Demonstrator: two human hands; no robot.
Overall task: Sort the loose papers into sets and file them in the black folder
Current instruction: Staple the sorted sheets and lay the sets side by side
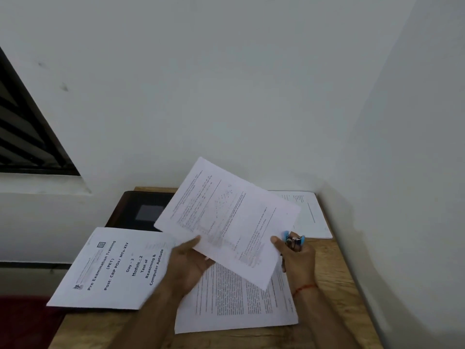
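Both my hands hold a printed set of papers [226, 217] tilted up above the wooden desk [334, 285]. My left hand [191, 263] grips its near left edge, thumb on top. My right hand [297, 258] pinches its right edge with the thumb and also holds a small blue and metal stapler [294, 240]. The black folder [141, 210] lies closed at the back left, partly hidden by the held papers. A cover sheet titled "Pre Examination Training" [113, 268] lies at the left, overhanging the desk edge. Another text sheet [236, 301] lies flat under my hands.
One more printed sheet [312, 215] lies at the back right corner against the wall [226, 96]. A dark window [22, 137] is at the left. The desk sits in a corner between two white walls. A red surface [22, 321] shows below the desk's left side.
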